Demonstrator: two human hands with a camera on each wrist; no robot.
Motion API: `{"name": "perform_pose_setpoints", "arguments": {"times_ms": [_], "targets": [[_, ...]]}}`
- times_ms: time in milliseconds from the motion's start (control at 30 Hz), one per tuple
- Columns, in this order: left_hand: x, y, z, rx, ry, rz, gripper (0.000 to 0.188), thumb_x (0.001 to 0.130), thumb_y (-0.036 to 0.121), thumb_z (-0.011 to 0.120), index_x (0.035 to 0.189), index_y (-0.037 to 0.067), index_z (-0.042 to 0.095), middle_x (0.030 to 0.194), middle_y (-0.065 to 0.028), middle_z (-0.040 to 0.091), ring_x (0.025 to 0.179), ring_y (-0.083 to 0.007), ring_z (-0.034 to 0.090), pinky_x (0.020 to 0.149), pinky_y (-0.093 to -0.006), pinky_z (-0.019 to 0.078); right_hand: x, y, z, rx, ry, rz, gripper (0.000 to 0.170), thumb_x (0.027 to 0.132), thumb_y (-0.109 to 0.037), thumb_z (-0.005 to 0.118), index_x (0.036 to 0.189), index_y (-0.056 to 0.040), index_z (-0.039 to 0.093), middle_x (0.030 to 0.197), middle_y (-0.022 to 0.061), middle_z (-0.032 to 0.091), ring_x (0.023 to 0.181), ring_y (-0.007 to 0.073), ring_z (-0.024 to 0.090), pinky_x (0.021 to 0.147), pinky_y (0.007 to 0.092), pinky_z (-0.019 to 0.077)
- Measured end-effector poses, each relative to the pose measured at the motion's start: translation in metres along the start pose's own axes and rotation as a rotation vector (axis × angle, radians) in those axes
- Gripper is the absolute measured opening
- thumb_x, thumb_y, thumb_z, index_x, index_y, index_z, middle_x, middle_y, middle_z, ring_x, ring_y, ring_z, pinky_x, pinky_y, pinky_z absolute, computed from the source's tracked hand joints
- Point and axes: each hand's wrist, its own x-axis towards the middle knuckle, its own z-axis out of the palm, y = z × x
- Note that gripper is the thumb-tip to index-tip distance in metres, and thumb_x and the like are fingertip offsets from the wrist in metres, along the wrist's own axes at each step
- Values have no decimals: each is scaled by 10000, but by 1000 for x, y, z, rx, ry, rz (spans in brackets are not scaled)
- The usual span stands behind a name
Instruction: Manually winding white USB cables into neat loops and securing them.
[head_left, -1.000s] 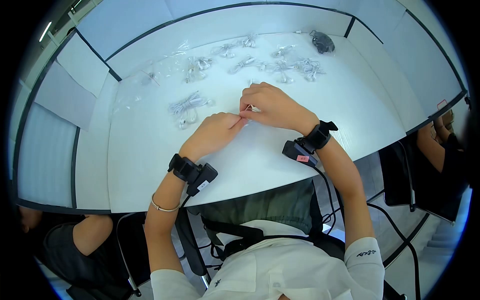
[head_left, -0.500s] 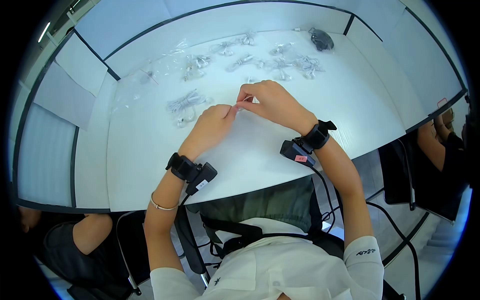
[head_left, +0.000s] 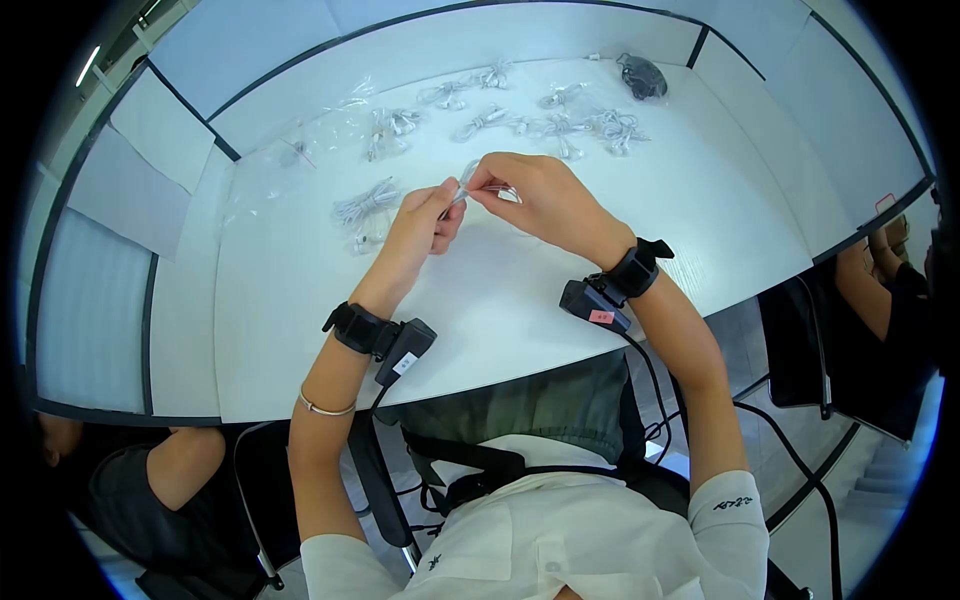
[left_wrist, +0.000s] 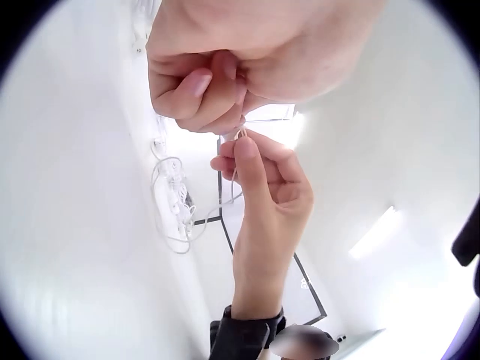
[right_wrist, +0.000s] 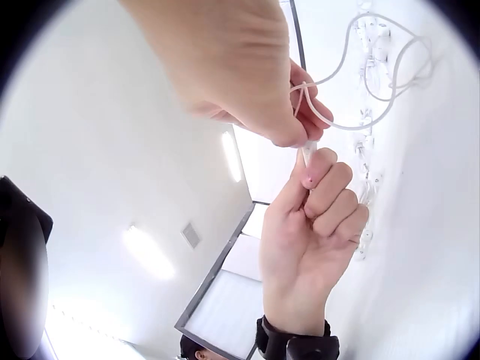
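A thin white cable (head_left: 467, 176) is gathered between the two hands above the table. My left hand (head_left: 425, 218) pinches one part between thumb and curled forefinger; in the right wrist view a short white piece stands out of that fist. Close beside it, my right hand (head_left: 545, 192) pinches the cable with thumb and fingertips. Slack white cable (right_wrist: 345, 126) hangs in loose loops from the right hand. The cable's ends are hidden by the fingers.
Bundled white earphones (head_left: 368, 203) lie left of the hands on the white table (head_left: 700, 220). Several more coiled bundles (head_left: 618, 132) lie farther back, with a dark bagged item (head_left: 642, 80) at the back right. Clear plastic bags (head_left: 270, 185) lie left. Low partitions surround the table.
Both hands have moved slightly up and away from the body. The left hand has turned so its curled fingers show, and white cable now shows above the pinching fingertips.
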Motion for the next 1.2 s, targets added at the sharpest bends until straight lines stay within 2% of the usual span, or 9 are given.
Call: {"name": "perform_pose_setpoints", "arguments": {"times_ms": [167, 333, 367, 600, 667, 700, 833, 1133, 1200], "targets": [[2, -2, -1, -144, 14, 53, 378, 924, 389, 425, 655, 127, 390, 554, 81, 247, 468, -32, 174, 428, -216, 140, -1, -2, -1, -91, 43, -101, 100, 786, -56, 613, 866, -27, 562, 807, 80, 617, 715, 207, 622, 627, 272, 494], [1, 1, 0, -263, -65, 43, 371, 939, 378, 405, 659, 143, 336, 563, 81, 211, 468, -44, 151, 453, -223, 147, 0, -2, 0, -184, 88, -182, 88, 782, -60, 610, 840, -31, 549, 771, 65, 589, 676, 202, 599, 590, 274, 479], [1, 1, -1, -286, -81, 38, 373, 939, 379, 405, 658, 144, 332, 563, 81, 206, 468, -46, 148, 454, -223, 147, 0, -2, 1, -173, 103, -196, 65, 789, -82, 566, 818, -47, 520, 764, 60, 555, 693, 237, 565, 584, 328, 465], [-1, 4, 2, -312, -59, -33, 421, 940, 447, 375, 642, 159, 299, 540, 84, 175, 458, -49, 133, 455, -226, 133, 1, -6, 1, -291, 86, -230, 82, 780, -82, 572, 819, -41, 512, 762, 64, 552, 715, 232, 573, 602, 325, 470], [-1, 4, 3, -292, -42, -48, 438, 937, 469, 367, 635, 162, 290, 539, 84, 175, 454, -49, 129, 449, -225, 125, 1, -3, 6, -268, 169, -267, 63, 755, -63, 592, 791, -47, 542, 721, 46, 546, 628, 218, 544, 547, 303, 446], [-1, 5, 4, -274, -37, -45, 443, 932, 475, 379, 631, 167, 278, 541, 82, 175, 453, -48, 129, 443, -223, 120, 1, -2, 6, -284, 164, -279, 61, 755, -64, 592, 791, -47, 546, 734, 46, 550, 634, 216, 545, 552, 306, 448], [0, 2, 4, -221, -8, -27, 435, 927, 447, 420, 630, 172, 260, 545, 81, 172, 455, -47, 135, 439, -227, 122, 1, -2, 6, -303, 148, -275, 62, 753, -67, 595, 789, -49, 549, 742, 41, 551, 644, 214, 549, 568, 308, 453], [1, 1, 4, -267, 29, 44, 409, 935, 405, 424, 635, 157, 300, 543, 82, 188, 462, -49, 140, 452, -229, 144, 2, -4, 1, -298, 197, -233, 88, 760, -55, 612, 809, -55, 540, 749, 40, 569, 637, 198, 568, 564, 279, 460], [2, 1, 4, -231, 42, 76, 419, 928, 418, 431, 626, 158, 300, 544, 77, 208, 461, -47, 151, 440, -226, 139, 0, -2, 6, -152, 181, -156, 83, 775, -56, 607, 826, -52, 542, 744, 41, 570, 633, 184, 570, 573, 269, 462]]}}
